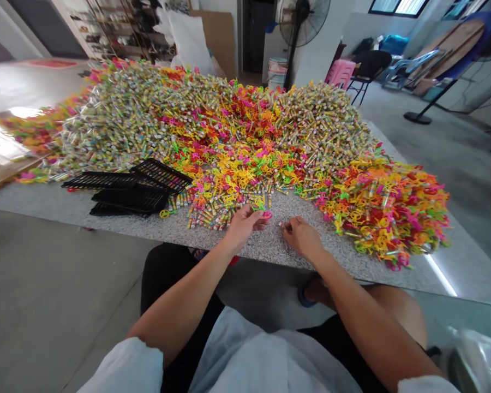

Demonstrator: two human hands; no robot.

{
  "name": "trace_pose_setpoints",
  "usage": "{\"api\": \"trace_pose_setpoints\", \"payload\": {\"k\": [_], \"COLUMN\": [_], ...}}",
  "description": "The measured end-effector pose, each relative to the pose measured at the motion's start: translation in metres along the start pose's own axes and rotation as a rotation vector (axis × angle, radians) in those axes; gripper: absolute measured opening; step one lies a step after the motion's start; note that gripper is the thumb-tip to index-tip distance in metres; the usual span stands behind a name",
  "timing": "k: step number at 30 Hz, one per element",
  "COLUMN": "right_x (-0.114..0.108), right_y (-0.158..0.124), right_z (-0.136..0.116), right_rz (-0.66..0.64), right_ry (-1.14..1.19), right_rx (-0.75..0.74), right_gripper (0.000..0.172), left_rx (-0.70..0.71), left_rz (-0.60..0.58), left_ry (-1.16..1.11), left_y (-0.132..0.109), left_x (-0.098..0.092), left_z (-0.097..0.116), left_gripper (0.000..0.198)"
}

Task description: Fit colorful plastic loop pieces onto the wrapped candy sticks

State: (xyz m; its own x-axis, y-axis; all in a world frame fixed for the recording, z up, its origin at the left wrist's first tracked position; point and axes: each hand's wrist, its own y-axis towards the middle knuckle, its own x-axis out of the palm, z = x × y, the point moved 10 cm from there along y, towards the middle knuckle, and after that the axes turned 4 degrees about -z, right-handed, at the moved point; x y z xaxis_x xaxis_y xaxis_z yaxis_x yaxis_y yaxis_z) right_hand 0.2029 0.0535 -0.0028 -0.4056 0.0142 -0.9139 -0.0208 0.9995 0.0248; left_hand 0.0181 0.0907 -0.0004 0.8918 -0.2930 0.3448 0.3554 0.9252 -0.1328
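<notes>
Desk (265,252) is covered by colourful toy pile (237,125); pink ring (267,215) is pinched in left hand (243,225) fingers; right hand (301,236) fingers curled, grasp unclear.

A speckled grey stone tabletop (265,250) stands on a smooth grey concrete floor (45,305), with daylight glaring off its left end. Behind it a black pedestal fan (303,22) rises before a white wall (325,52). A pink plastic stool (340,72) and a black chair (368,64) are close by. Cluttered metal shelving (114,27) fills the far left, and a window (399,5) sits high on the right.
</notes>
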Motion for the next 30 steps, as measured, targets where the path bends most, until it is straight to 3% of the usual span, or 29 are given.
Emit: {"api": "trace_pose_setpoints", "payload": {"k": [5,9,13,18,24,30], "right_x": [-0.017,-0.015,-0.004,0.000,0.011,0.050], "right_y": [0.004,0.003,-0.002,-0.006,-0.011,-0.023], "right_z": [0.001,-0.008,-0.011,-0.010,0.006,-0.010], "right_rz": [0.091,-0.014,-0.162,-0.233,-0.119,-0.228], "right_ry": [0.527,0.809,0.897,0.865,1.242,1.750], "right_rx": [0.016,0.014,0.049,0.046,0.272,0.539], "right_gripper": [0.024,0.029,0.027,0.022,0.019,0.014], "left_rx": [0.027,0.094,0.134,0.154,0.145,0.197], "left_rz": [-0.066,-0.087,-0.077,-0.117,-0.089,-0.079], "left_ry": [0.104,0.282,0.314,0.368,0.310,0.424], "left_y": [0.001,0.003,0.005,0.003,0.002,-0.003], "left_x": [0.006,0.007,0.006,0.013,0.013,0.020], "left_z": [-0.002,-0.002,-0.004,-0.009,-0.008,0.003], "left_gripper": [0.035,0.031,0.029,0.030,0.032,0.033]}}
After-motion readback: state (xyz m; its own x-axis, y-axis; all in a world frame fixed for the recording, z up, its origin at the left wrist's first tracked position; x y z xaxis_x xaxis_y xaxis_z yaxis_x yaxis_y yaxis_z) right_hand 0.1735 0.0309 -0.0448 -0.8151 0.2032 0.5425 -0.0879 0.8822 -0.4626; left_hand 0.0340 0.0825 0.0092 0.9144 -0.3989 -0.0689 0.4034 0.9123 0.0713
